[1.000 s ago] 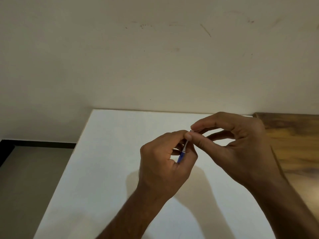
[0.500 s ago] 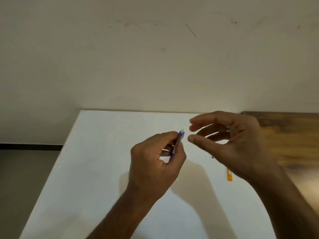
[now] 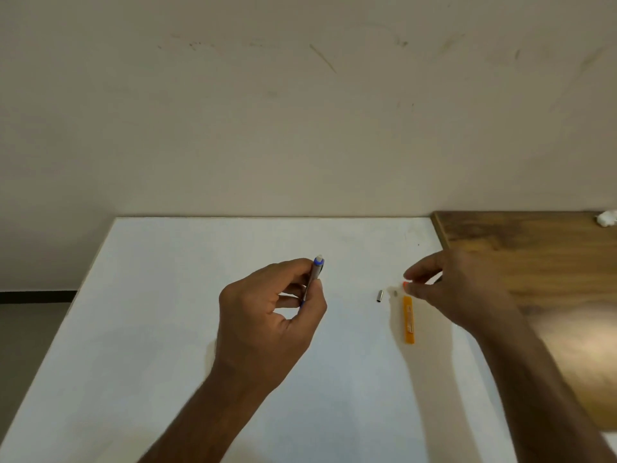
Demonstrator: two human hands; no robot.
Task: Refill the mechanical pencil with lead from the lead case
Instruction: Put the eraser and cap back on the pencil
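My left hand [image 3: 267, 315] grips the mechanical pencil [image 3: 315, 272] upright above the white table [image 3: 167, 329]. Only the pencil's blue collar and white eraser end show above my fingers. To the right, the orange lead case [image 3: 408, 320] lies flat on the table, pointing away from me. My right hand [image 3: 457, 289] hovers at its far end, thumb and forefinger pinched on a tiny orange piece [image 3: 405, 284] just beyond the case's top. A small metal cap [image 3: 380, 296] lies on the table left of the case, with a tiny pale bit [image 3: 395, 293] beside it.
A wooden surface [image 3: 534, 262] adjoins the white table on the right, with a white crumpled object [image 3: 607, 218] at its far corner. A plain wall [image 3: 300, 111] rises behind the table. Floor [image 3: 30, 329] shows past the left edge.
My right hand left the pencil's top and moved right and down to the far end of the lead case, uncovering the case and the metal cap. My left hand still holds the pencil upright.
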